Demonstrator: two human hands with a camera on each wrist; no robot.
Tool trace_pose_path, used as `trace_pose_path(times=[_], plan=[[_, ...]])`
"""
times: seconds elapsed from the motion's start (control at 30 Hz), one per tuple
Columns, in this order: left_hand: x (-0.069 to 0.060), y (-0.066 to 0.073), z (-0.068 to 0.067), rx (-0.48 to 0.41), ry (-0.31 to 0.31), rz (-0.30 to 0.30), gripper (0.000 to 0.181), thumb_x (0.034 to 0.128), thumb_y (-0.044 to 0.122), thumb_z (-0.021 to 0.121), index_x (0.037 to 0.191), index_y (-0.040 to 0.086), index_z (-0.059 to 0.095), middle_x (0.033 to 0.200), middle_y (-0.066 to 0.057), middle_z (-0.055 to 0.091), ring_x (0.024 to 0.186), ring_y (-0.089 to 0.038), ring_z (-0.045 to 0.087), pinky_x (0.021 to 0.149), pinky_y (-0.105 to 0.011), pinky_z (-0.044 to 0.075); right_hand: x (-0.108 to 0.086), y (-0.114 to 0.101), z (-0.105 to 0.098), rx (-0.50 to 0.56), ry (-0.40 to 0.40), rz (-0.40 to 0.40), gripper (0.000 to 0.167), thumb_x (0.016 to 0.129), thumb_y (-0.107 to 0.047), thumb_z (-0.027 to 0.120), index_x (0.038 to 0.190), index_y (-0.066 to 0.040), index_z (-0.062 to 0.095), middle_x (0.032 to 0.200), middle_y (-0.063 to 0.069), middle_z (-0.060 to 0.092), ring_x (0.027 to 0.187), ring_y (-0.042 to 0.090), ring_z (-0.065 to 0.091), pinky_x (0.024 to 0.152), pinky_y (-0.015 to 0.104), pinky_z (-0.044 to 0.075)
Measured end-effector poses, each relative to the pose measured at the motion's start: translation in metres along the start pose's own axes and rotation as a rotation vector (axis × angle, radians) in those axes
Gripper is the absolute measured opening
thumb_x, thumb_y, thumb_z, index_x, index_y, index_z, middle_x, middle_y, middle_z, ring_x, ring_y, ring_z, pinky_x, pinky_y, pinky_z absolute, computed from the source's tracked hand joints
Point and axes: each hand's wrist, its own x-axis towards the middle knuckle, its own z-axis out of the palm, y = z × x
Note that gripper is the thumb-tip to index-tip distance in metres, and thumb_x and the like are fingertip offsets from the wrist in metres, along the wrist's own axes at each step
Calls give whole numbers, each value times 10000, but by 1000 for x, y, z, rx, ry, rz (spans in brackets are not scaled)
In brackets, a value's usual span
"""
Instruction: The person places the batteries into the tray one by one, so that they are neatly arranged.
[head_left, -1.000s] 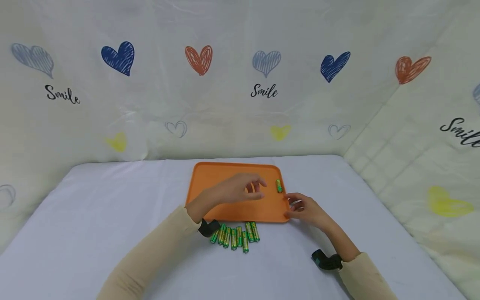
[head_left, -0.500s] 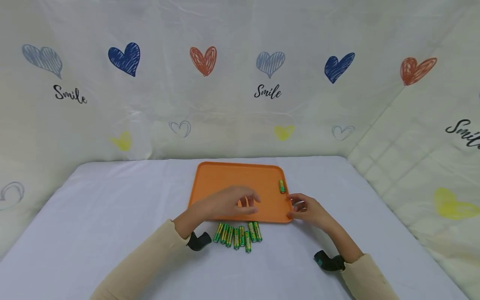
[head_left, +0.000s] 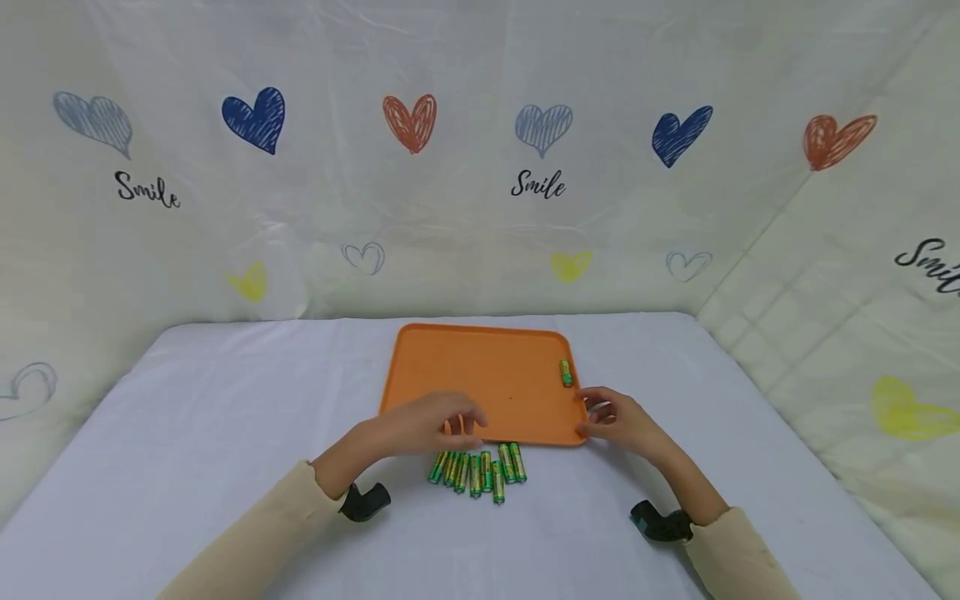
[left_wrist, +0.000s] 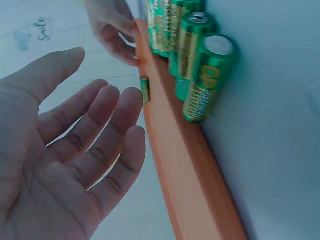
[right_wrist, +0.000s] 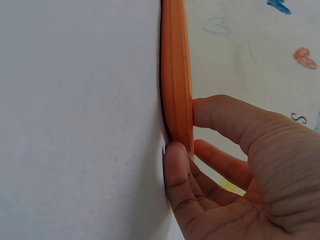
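Palm inward and fingers loosely bent, my left hand (head_left: 423,422) hovers over the front edge of the orange tray (head_left: 480,362), holding nothing. Just below it, several green batteries (head_left: 475,477) lie side by side on the cloth; the left wrist view shows them (left_wrist: 207,80) beside the tray's edge, right of the hand (left_wrist: 75,155). A single battery (head_left: 566,373) lies inside the tray near its right rim. My right hand (head_left: 624,422) grips the tray's front right corner; in the right wrist view its thumb and fingers (right_wrist: 177,157) touch the tray's edge (right_wrist: 177,75).
A white cloth (head_left: 225,433) covers the table under the tray and batteries. Behind it hangs a pale backdrop (head_left: 465,208) printed with hearts and words. Black cameras are strapped to the left wrist (head_left: 365,503) and right wrist (head_left: 662,523).
My left hand has moved left and toward the front, from over the middle of the tray to its front edge. My right hand stays at the corner. The head view has shifted slightly.
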Motion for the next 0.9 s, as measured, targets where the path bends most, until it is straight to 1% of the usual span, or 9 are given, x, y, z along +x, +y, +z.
trace_pose_path(times=[0.07, 0.23, 0.4, 0.6, 0.7, 0.83, 0.9], plan=[[-4, -2, 1, 0, -5, -18, 263, 934, 266, 677, 1134, 96, 658, 936, 92, 575, 870, -78, 551, 806, -259, 506, -1, 0, 0, -5, 4, -1, 556, 850, -85, 751, 1312, 98, 502, 1101, 202, 582, 874, 210, 576, 677, 219, 482], [-15, -9, 2, 5, -23, -41, 268, 932, 259, 679, 1150, 104, 657, 928, 85, 573, 864, -74, 549, 800, -243, 504, -1, 0, 0, -1, 3, 6, 558, 850, -84, 750, 1313, 100, 499, 1101, 200, 580, 877, 217, 575, 682, 222, 482], [-24, -14, 1, 6, -40, -40, 344, 916, 255, 697, 1201, 73, 637, 1004, 16, 608, 858, -61, 559, 797, -241, 499, 1, 1, 0, 10, 0, 7, 552, 845, -79, 752, 1305, 98, 503, 1075, 194, 585, 860, 196, 572, 676, 220, 481], [-31, -20, 3, 25, -66, -24, 356, 898, 213, 719, 1194, 35, 635, 928, 5, 596, 806, -70, 554, 753, -219, 490, 1, 0, 0, 30, -4, -10, 538, 842, -56, 748, 1292, 111, 506, 1076, 210, 580, 831, 141, 568, 676, 210, 480], [-34, -22, 5, 17, -79, -47, 378, 889, 203, 730, 1212, 35, 626, 946, 20, 581, 817, -66, 557, 760, -215, 489, 0, -2, 0, 41, -9, -15, 539, 841, -55, 748, 1288, 120, 502, 1058, 211, 580, 829, 140, 564, 675, 206, 476], [-37, -22, 7, -4, -90, -99, 451, 856, 246, 768, 1234, 57, 611, 938, 39, 567, 813, -77, 556, 757, -217, 481, 0, -4, 1, 47, -7, -17, 540, 841, -56, 750, 1287, 121, 503, 1067, 214, 580, 840, 163, 565, 674, 205, 474], [-37, -22, 7, -15, -97, -113, 490, 838, 261, 786, 1244, 57, 603, 921, 44, 565, 804, -85, 556, 746, -215, 478, -1, -4, 1, 45, -3, -16, 539, 840, -55, 751, 1287, 120, 505, 1072, 216, 580, 839, 167, 567, 671, 206, 474]])
